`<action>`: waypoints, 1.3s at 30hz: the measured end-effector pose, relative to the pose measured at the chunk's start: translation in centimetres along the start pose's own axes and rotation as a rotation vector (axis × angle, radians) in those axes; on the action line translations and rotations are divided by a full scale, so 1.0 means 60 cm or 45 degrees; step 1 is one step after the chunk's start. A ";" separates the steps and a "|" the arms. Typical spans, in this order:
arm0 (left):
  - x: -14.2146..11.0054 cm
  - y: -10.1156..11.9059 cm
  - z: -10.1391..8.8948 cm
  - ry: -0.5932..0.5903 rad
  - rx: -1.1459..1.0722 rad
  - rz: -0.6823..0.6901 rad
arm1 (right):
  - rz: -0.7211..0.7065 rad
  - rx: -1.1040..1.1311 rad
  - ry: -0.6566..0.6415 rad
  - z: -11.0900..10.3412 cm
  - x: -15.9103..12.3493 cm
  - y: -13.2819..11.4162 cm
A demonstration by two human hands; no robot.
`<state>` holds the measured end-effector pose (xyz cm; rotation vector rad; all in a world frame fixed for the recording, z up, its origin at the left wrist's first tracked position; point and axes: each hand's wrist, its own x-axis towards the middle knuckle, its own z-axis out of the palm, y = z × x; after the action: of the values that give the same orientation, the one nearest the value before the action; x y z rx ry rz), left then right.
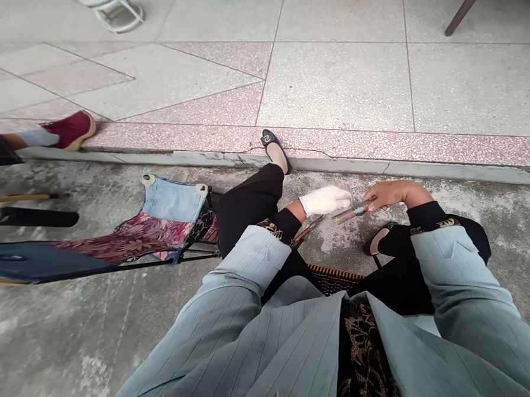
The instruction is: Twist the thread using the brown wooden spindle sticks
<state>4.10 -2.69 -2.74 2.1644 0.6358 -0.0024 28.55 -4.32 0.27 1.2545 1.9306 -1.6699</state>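
My left hand, in a white knit glove, has its fingers curled together just left of the rod; whatever they pinch is too small to make out. My bare right hand is closed around one end of a short rod. Silvery wire is coiled around this rod near my right fingers, and its pale brown end points down to the left. Below my left wrist lies a thin reddish-brown stick, partly hidden by my sleeve; I cannot tell what supports it.
A folding lounger with patterned cloth stands to my left. Beyond my feet runs a raised tiled step. Another person's red shoe rests on it. A white stool stands farther back. A woven seat is under me.
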 end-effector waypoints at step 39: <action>-0.011 0.014 -0.002 0.180 -0.592 -0.161 | -0.335 0.365 -0.046 -0.010 -0.038 -0.006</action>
<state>3.90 -3.29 -1.88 1.6835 0.7687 0.2124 29.77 -4.69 2.26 1.0891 1.9560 -2.1487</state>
